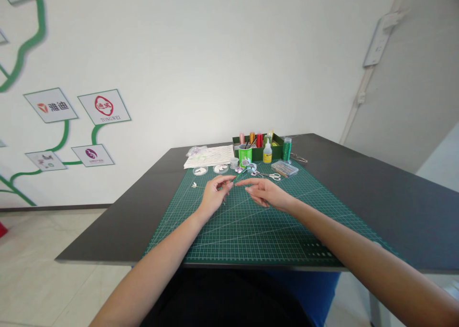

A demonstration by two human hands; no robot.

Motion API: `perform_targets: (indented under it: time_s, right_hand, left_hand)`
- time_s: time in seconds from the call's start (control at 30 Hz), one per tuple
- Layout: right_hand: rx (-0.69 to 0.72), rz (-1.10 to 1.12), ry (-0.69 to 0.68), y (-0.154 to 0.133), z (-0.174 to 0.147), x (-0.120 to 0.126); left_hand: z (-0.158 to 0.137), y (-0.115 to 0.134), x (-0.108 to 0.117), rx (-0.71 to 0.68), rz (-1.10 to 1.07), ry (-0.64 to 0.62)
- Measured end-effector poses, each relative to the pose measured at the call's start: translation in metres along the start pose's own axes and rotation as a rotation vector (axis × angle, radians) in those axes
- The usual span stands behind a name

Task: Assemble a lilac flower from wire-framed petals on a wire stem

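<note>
Above the cutting mat (229, 241), my left hand (215, 193) pinches a thin green stem (241, 173) between thumb and fingertips. The stem slants up to the right, toward a small pale flower-like piece (251, 167); whether the two are joined I cannot tell. My right hand (267, 192) is close by on the right. Its index finger points at the left fingertips, its thumb is apart, and the other fingers are bent. Nothing shows in it. A small white flower on a thin stem (194, 185) lies left of my left hand.
Behind the hands stand a green box (258, 154) of thread spools, a green cup (245, 156), a glue bottle (267, 153) and a green spool (287, 150). Scissors (274, 176), a clear case (285, 169), shallow dishes (200, 171) and white sheets (210, 157) lie around them.
</note>
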State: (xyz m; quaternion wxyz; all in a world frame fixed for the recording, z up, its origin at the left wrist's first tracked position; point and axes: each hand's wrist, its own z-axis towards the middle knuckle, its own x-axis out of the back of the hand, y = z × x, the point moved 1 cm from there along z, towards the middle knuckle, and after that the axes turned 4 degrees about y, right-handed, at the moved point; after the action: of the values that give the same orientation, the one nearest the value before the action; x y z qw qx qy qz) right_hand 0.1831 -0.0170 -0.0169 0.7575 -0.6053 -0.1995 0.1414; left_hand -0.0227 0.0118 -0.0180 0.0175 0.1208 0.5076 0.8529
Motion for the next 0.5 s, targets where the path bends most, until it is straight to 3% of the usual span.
perform_targets:
  time_s: [0.27, 0.5]
  right_hand:
    - [0.047, -0.128, 0.042, -0.012, -0.005, 0.004]
    - [0.076, -0.24, -0.048, -0.023, -0.012, 0.007]
  left_hand:
    - [0.0, -0.003, 0.001, 0.011, 0.031, 0.008]
    - [-0.001, -0.006, 0.001, -0.047, 0.14, 0.004]
